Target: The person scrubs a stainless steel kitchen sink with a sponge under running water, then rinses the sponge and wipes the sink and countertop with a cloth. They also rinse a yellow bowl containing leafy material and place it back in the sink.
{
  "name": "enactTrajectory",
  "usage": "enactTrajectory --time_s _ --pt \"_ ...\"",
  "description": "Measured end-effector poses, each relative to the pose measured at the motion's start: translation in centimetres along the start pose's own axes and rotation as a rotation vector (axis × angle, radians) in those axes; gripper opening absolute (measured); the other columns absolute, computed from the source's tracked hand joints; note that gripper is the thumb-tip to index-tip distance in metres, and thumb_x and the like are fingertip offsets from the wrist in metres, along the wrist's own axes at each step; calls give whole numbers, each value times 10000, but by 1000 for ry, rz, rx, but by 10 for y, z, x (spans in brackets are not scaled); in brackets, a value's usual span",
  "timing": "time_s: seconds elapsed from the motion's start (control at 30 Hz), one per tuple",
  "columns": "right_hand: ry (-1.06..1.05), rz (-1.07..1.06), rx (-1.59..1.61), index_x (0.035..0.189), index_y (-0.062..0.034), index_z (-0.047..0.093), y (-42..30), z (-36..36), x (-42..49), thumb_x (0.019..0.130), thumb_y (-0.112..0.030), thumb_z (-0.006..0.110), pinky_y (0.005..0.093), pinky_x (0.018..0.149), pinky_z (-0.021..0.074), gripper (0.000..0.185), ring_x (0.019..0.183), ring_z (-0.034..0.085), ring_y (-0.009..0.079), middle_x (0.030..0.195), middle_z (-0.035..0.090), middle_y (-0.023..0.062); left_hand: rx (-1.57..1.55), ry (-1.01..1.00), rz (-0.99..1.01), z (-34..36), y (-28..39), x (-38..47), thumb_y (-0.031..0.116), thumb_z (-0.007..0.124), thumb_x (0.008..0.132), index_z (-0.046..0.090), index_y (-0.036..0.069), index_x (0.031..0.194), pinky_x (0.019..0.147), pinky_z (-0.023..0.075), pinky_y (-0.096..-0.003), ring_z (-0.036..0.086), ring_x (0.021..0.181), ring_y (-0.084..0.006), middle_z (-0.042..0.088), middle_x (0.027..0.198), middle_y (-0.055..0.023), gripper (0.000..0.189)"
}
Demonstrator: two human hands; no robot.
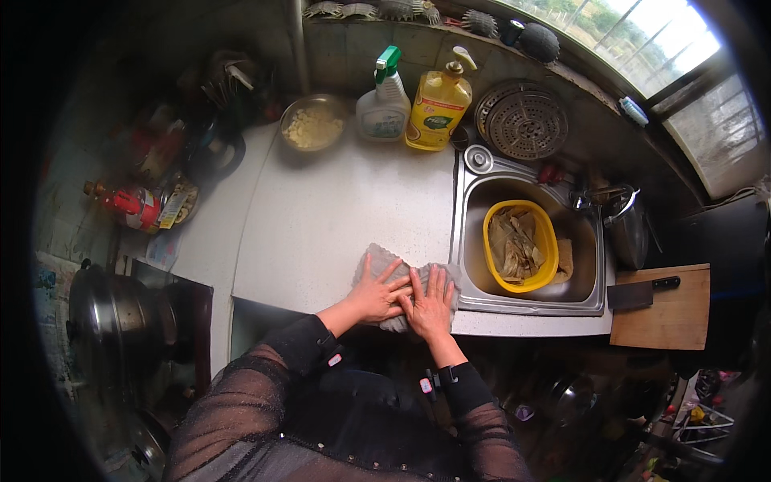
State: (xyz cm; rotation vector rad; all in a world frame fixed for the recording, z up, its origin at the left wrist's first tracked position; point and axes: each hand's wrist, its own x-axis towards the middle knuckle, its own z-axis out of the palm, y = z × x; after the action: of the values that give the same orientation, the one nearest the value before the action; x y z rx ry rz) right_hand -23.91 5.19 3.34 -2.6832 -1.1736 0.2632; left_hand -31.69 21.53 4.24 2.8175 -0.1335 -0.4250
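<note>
A grey-beige cloth (376,256) lies spread on the white countertop (337,205), close to its front edge and to the sink's left rim. My left hand (376,296) presses flat on the cloth with its fingers spread. Beside it, my right hand (430,306) also rests palm down on the cloth, fingers apart and pointing away from me. The fingertips of the left hand meet the right thumb. Neither hand is closed around the cloth, and part of it is hidden under them.
Right of the cloth, a steel sink (473,253) holds a yellow basin (551,232) with brown leaves. A cleaver (631,295) lies on a wooden cutting board (662,325). At the back stand a metal bowl (289,137), a spray bottle (382,114) and a yellow pump bottle (437,111).
</note>
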Motion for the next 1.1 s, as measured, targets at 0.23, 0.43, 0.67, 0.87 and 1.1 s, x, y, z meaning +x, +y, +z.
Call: enactTrajectory --time_s 0.23,0.43,0.67,0.87,1.1 --pt "46 131 -79 1518 -210 242 4 -7 166 947 -591 351 520 1164 57 695 1465 85 351 1582 143 163 17 130 -126 -62 -102 98 598 408 898 281 430 1473 1004 -66 -797 18 1478 -285 126 1596 88 612" --pt "165 81 -44 1510 -173 257 37 -11 265 962 -584 317 465 1173 99 688 1459 126 341 1570 186 167 2 250 -165 -87 -153 176 557 412 898 299 377 1481 1002 -54 -800 45 1476 -288 152 1594 64 620" --pt "132 47 -52 1492 -94 277 9 -12 243 981 -518 335 482 1169 111 666 1451 157 346 1553 220 193 -9 323 -158 -76 -150 145 528 443 883 381 281 1461 1012 -39 -788 75 1473 -291 221 1578 27 631" --pt "61 -139 -13 1485 -63 285 -63 6 156 926 -498 479 494 1164 131 735 1452 167 343 1552 223 187 -45 260 -179 -41 -128 20 535 485 866 362 272 1473 995 -40 -800 28 1476 -305 161 1595 4 672" --pt "22 -283 436 1304 -63 545 -31 -26 177 880 -297 626 443 1078 341 491 1318 430 322 1379 500 171 35 160 -208 -51 -127 24 661 459 847 285 263 1505 976 -42 -813 -43 1467 -352 82 1607 -15 789"
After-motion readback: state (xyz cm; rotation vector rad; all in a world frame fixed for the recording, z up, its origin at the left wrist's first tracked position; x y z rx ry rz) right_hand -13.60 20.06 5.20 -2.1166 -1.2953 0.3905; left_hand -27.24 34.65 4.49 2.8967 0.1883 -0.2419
